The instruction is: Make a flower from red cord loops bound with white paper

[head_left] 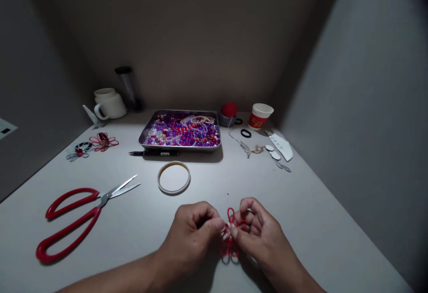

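The pale worktop (301, 212) carries a metal tray (180, 149) of purple and red beads (187, 133) and red-handled scissors (104, 200), opened. Right of the scissors, the left hand (192, 237) and right hand (262, 235), each closed in a fingertip pinch, hold a red cord flower (229, 242) between them (gray loops (225, 262) peek out below).

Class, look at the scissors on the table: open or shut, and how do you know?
Partly open: the scissors' blades spread apart toward their tips, and the red handles stand apart.
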